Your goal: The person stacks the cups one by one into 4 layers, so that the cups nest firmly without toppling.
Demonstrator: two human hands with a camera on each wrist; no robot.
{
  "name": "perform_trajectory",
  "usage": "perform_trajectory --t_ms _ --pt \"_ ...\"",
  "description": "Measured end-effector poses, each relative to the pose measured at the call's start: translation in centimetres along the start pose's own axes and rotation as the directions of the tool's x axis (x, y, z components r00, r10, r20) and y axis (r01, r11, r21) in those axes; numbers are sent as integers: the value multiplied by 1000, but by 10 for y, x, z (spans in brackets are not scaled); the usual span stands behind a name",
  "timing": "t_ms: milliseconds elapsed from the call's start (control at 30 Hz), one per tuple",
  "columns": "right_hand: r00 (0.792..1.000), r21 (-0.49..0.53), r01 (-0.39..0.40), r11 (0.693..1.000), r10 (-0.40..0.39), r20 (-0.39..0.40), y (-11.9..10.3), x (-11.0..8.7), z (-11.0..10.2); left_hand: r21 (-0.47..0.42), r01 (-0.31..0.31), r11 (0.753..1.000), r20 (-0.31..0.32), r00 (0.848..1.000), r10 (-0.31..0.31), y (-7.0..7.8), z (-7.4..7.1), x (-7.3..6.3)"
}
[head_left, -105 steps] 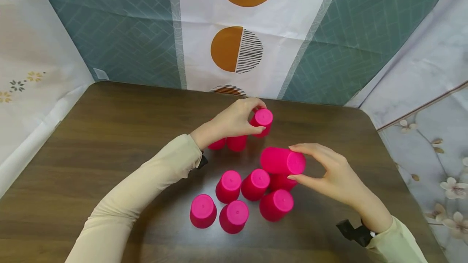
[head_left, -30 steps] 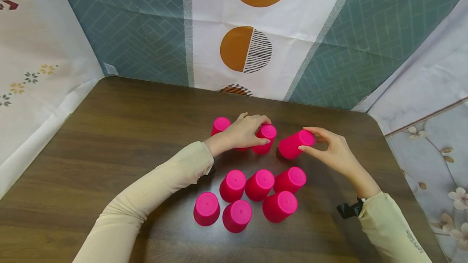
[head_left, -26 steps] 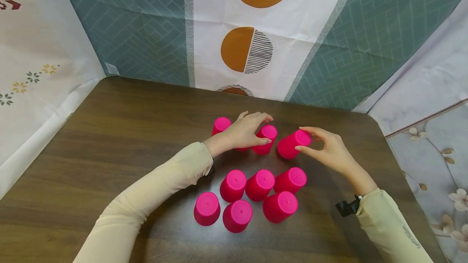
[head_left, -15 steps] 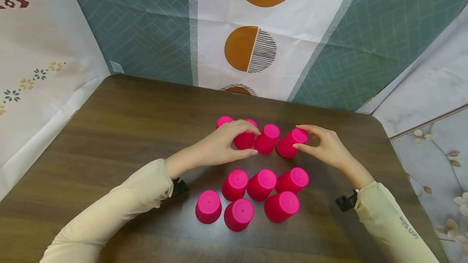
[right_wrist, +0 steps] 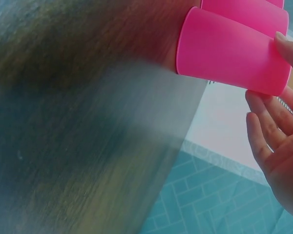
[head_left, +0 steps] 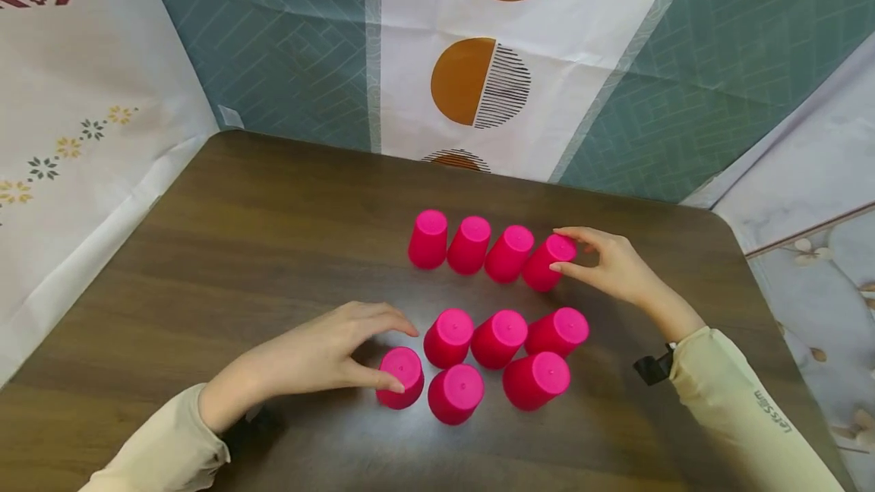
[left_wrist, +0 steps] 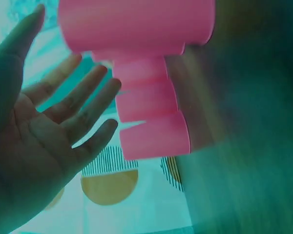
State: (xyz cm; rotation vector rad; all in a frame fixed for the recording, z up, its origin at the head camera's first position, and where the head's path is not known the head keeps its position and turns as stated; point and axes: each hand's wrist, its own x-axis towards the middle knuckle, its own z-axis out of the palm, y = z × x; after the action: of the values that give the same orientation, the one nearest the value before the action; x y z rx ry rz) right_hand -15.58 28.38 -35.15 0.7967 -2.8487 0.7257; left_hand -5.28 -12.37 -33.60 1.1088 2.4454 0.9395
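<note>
right hand (head_left: pixel 608 268) pinches the end cup (head_left: pixel 538 269) high up, probably to steady it — left hand (head_left: pixel 311 355) wide about the front-left cup (head_left: pixel 403 363), gripping nothing.

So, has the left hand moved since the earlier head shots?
Yes. Judged against the table, the left hand has come toward the person and leftward, from the back row of cups to the front-left cup.
</note>
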Motion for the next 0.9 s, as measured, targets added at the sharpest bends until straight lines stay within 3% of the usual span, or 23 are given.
perform_trajectory --t_ms 100,333,567,800,900 --pt "1000 10 -13 1000 13 -4 1 0 -2 78 -10 997 -38 999 13 6 9 -1" --pt "999 45 -48 998 48 6 2 -2 0 115 -26 993 -106 994 38 18 21 -2" --pt "997 57 -71 996 70 24 1 -2 0 39 26 999 -150 988 -20 20 33 -6" --pt "993 70 -117 991 114 41 -7 -10 0 -18 86 996 -119 989 -88 18 37 -8" --pt "995 59 -99 993 98 23 -11 -15 -2 -17 94 995 -125 987 -96 18 38 -9"
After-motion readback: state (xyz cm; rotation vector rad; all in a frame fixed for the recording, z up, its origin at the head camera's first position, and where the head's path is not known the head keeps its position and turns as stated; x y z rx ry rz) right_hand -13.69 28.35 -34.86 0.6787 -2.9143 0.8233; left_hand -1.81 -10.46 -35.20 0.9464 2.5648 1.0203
